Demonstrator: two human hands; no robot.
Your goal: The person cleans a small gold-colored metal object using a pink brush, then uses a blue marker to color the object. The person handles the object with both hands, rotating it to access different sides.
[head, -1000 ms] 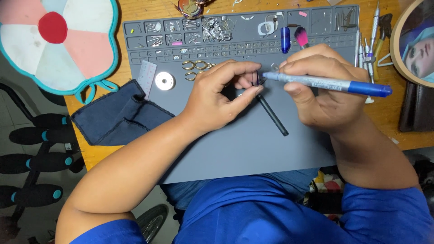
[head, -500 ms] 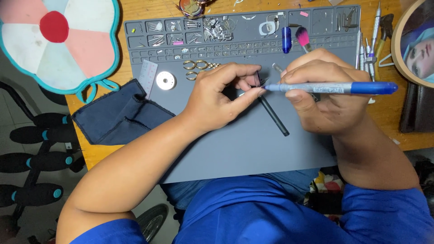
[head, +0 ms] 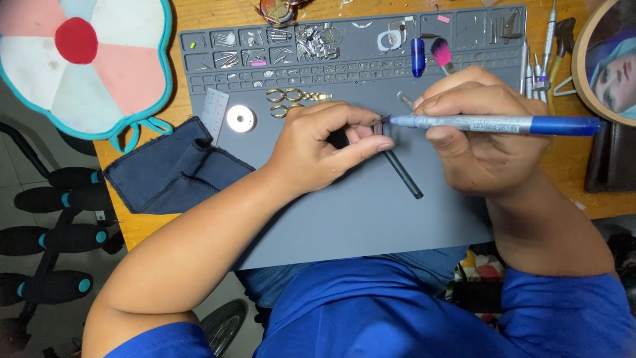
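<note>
On a grey work mat, my left hand pinches the top end of a thin black rod that slants down to the right. My right hand grips a grey marker pen with a blue cap end, held level, its tip touching the part under my left fingers. What exactly sits between my left fingertips is hidden.
The mat's top trays hold several small metal parts. Gold rings and a silver disc lie left of my hands. A dark blue cloth, a flower-shaped pad, a pink brush and tools surround the mat.
The marker has levelled out and shifted slightly; its tip stays at my left fingertips. My left hand has barely moved.
</note>
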